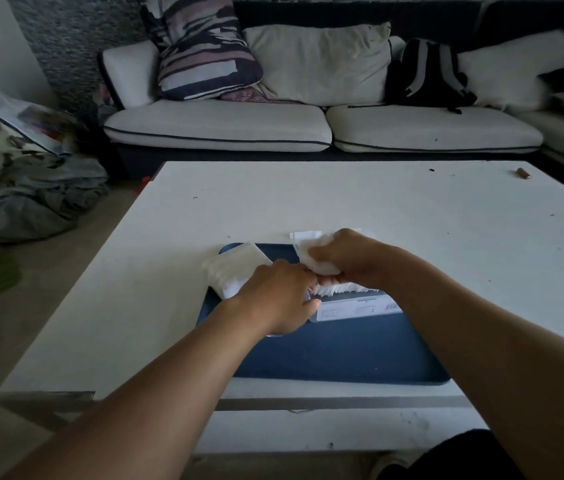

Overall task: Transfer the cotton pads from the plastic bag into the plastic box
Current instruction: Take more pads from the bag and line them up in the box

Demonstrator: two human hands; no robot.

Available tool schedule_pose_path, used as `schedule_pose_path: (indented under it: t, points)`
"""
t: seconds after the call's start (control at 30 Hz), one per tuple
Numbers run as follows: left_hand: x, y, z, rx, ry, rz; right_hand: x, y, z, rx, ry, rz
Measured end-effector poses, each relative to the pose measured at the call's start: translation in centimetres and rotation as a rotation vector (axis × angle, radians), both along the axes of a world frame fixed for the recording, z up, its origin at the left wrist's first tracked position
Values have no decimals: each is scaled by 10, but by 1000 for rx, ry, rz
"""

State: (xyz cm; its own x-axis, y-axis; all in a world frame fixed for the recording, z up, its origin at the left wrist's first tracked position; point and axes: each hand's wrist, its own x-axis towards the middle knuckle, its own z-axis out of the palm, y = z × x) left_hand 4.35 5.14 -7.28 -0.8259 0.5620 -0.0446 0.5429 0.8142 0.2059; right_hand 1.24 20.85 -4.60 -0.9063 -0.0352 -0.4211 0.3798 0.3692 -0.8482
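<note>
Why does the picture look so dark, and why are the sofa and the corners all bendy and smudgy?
Head view: the room is dim, so the white table looks grey and the edges fade to dark. The wide lens bends the sofa and stretches both arms. The corners smear, like the pillow at far right. The left hand and right hand look soft, and the cotton pads lose their detail.

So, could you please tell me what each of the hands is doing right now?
Left hand: fingers curled at the plastic box; grip cannot be told.
Right hand: holding cotton pads.

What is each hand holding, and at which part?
Right hand grips a bunch of cotton pads from above. Left hand: hold hidden, cannot tell.
</note>
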Motion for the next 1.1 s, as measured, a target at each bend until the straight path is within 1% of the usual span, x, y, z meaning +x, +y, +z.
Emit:
schedule_pose_path:
  t: [0.07,0.13,0.17,0.23,0.3,0.37,0.43,0.53,0.6,0.63,0.67,0.7,0.73,0.77,0.8,0.93,1.03,1.07,1.1]
  points:
    - [1,-1,-2,21,-67,8,2,-2,-2,72,-60,15]
    - [1,-2,-4,45,-110,10,6,-5,-1,279,-123,103]
    - [0,-2,-6,57,-122,6,9,-8,0,384,-123,120]
    - [1,-2,-6,77,-134,-24,8,-11,-6,514,-68,61]
    - [4,-1,-5,107,-153,-63,6,-15,-19,658,69,-5]
    - [6,0,-5,118,-188,-58,4,-19,-27,767,166,-42]
    - [7,0,-3,113,-219,-51,5,-24,-26,784,141,-34]
    - [13,-3,4,66,-246,-97,-1,-24,-13,543,-47,108]
    - [16,-4,6,62,-237,-108,0,-22,-8,416,-109,139]
    - [17,-4,6,66,-235,-101,2,-24,-10,428,-133,126]
    - [17,-4,5,72,-238,-94,5,-27,-10,485,-142,109]
    - [16,-5,3,76,-247,-85,6,-30,-15,577,-66,95]
    - [15,-6,2,77,-257,-71,5,-33,-20,590,0,47]
    - [12,-8,0,77,-264,-55,5,-35,-21,589,36,56]
    - [11,-10,-1,81,-265,-43,3,-33,-24,556,36,51]
    - [8,-12,0,94,-259,-29,7,-26,-16,288,-45,73]
    - [10,-12,1,103,-271,-27,7,-26,-22,222,-58,69]
    - [10,-12,1,109,-276,-23,9,-27,-24,242,-66,87]
    - [10,-12,0,113,-282,-17,11,-31,-23,250,-42,30]
